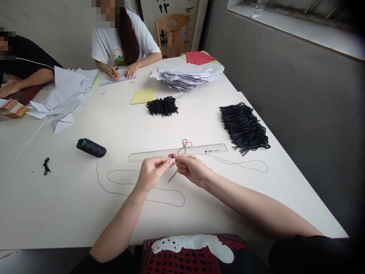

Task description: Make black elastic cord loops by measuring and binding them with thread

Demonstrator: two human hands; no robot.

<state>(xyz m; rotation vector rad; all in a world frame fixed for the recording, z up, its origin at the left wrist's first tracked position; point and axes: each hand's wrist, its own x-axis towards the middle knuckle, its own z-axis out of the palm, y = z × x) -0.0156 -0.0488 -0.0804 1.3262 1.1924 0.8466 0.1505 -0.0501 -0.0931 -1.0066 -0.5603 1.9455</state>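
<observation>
My left hand (152,173) and my right hand (191,167) meet at their fingertips above the table, just in front of a clear ruler (151,153). Both are closed in a pinch on a thin black cord (185,141), whose loop sticks up past the fingers and whose tail hangs below them. A dark thread (114,193) runs in wide curves from a black spool (91,148) lying at the left. Beyond the ruler lie a small black cord bundle (162,106) and, to the right, a larger one (243,127).
A small knotted cord (46,166) lies far left. Stacked white paper (186,76), red paper (199,58), a yellow sheet (143,96) and folded papers (67,89) are farther back. Two people sit across the white table (71,224); a grey wall (299,95) borders its right side.
</observation>
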